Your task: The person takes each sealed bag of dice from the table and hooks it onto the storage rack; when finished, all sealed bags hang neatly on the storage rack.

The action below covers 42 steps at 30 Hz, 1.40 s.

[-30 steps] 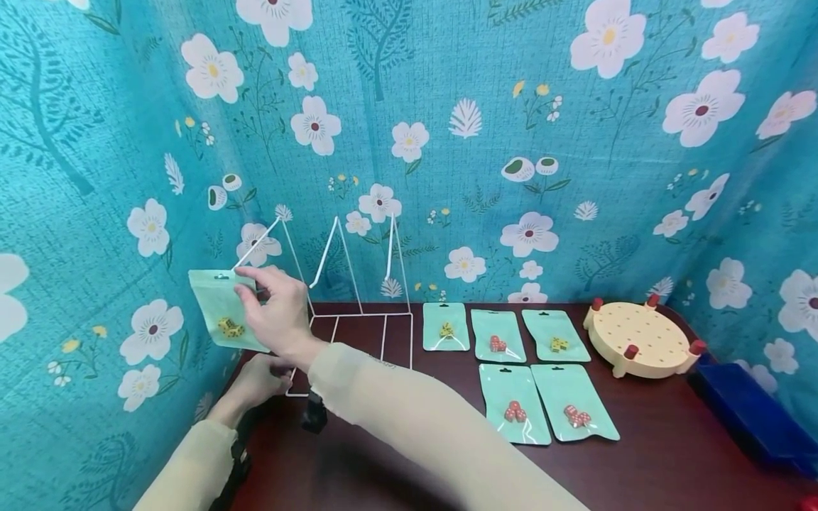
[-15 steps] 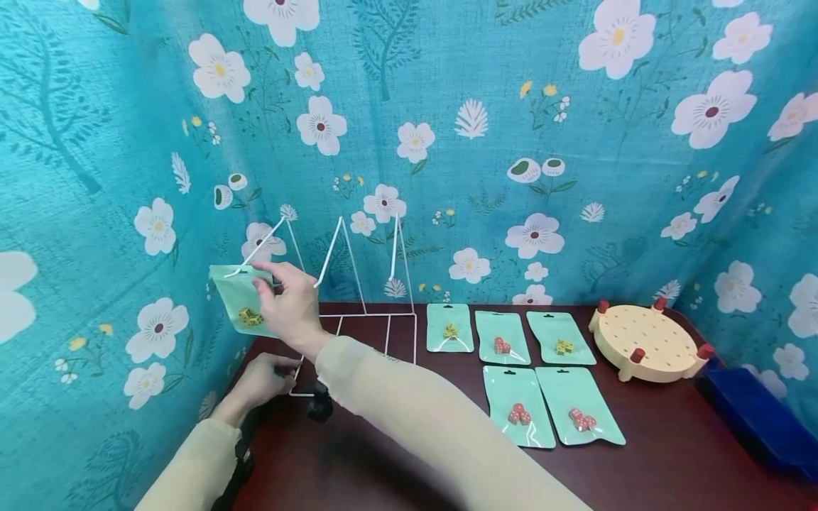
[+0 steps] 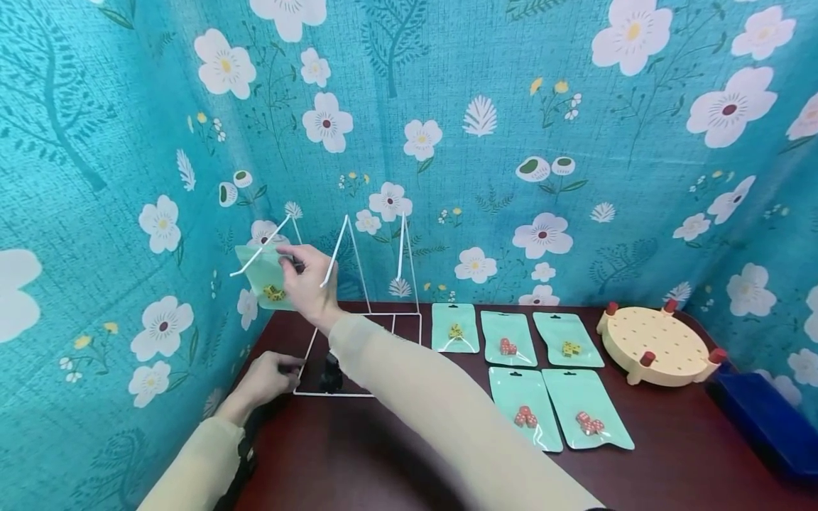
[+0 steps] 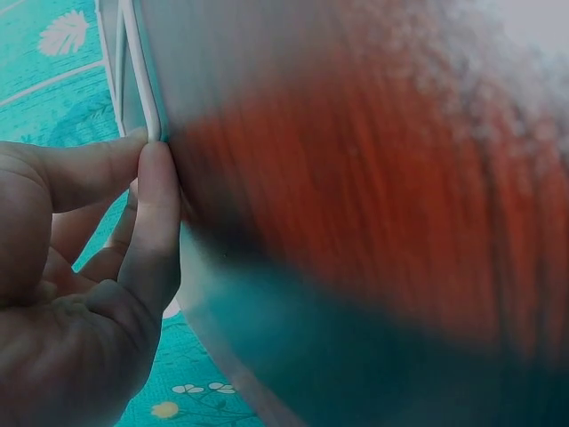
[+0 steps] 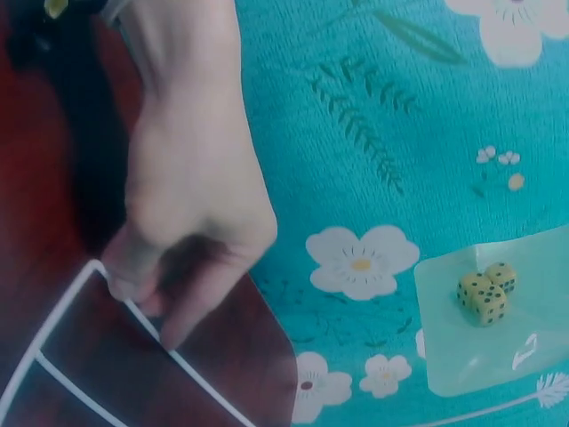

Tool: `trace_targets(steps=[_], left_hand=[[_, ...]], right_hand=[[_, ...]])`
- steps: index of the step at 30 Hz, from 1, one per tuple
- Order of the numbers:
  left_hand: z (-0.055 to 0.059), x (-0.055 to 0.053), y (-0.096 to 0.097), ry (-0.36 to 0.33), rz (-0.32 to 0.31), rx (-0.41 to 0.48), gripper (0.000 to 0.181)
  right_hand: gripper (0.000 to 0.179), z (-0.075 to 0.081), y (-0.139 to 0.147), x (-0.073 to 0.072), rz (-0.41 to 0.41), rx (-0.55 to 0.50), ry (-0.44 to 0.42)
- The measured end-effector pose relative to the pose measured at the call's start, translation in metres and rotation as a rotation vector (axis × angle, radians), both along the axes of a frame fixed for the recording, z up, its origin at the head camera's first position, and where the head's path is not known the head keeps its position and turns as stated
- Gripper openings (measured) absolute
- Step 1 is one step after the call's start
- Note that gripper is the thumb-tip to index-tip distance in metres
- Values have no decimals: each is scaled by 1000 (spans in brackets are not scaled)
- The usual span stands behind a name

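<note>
My right hand [image 3: 309, 284] pinches a mint-green zip bag [image 3: 258, 266] by its upper right edge. Yellow dice [image 5: 484, 294] show through the bag's front. The left prong [image 3: 271, 238] of a white wire rack [image 3: 335, 394] passes through the bag's top, its tip sticking out in front. My left hand [image 3: 265, 380] pinches the rack's base wire at the left side; the left wrist view shows thumb and index finger on the white wire [image 4: 142, 71]. Two other prongs, middle [image 3: 335, 248] and right [image 3: 401, 248], carry nothing. The right fingertips are hidden in the right wrist view.
Right of the rack, several mint bags lie flat in two rows, with yellow dice [image 3: 455, 331] or red dice [image 3: 525, 416] inside. A round cream board [image 3: 658, 344] with red-tipped legs and a blue tray [image 3: 767, 419] stand farther right. Floral cloth [image 3: 479, 177] surrounds the table.
My right hand has moved the bag back along the left prong, whose tip now shows in front of it. The left hand stays on the rack's base. The view has shifted slightly.
</note>
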<state>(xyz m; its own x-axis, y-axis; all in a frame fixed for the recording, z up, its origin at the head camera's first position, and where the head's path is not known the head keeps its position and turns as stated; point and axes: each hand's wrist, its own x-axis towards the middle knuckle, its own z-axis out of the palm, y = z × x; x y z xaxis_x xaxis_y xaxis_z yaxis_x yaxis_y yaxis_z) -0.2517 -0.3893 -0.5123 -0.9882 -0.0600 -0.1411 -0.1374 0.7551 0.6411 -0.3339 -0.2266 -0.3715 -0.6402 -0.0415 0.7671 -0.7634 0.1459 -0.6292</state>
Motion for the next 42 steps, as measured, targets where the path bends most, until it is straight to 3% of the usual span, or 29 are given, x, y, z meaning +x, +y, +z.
trace_targets(steps=[5,12,15,17,22,42], left_hand=[[1,1,1,4,5,27,38],[-5,-3,-7,14,-45,66,38],[-5,-3,-5,11,-28,54,39],[2,0,2,-8,7,35,39],[4,1,7,2,17,11,38],[-2,0,1,-16,39,19,43]], right_hand=[[21,1,3,-8,-18,12,-23],[27,4,6,-16,-33,52,-108],[29,5,7,-20,-28,47,-131],[29,6,8,-24,-34,47,-134],[31,9,9,-32,-57,66,-131],[40,11,7,-49,20,174,-256]])
